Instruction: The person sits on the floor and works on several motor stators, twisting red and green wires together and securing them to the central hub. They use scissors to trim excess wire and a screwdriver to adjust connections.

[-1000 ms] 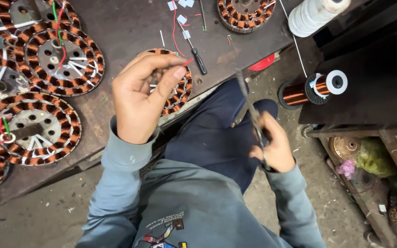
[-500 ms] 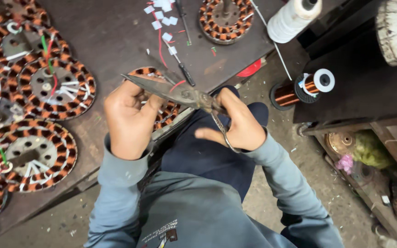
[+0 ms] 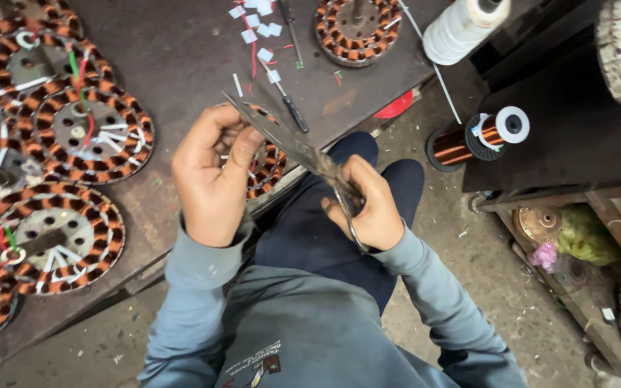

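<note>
While my right hand (image 3: 368,205) keeps its grip closed through the handles of the scissors (image 3: 292,144), the blades point up and left toward my left hand (image 3: 213,176). My left grip is curled shut around something small I cannot make out, right at the blade tips, over a copper-wound coil (image 3: 264,169) lying at the near edge of the counter (image 3: 181,57). More wound coils (image 3: 88,133) sit along the counter's left side, a screwdriver (image 3: 289,108) just beyond the scissors.
</note>
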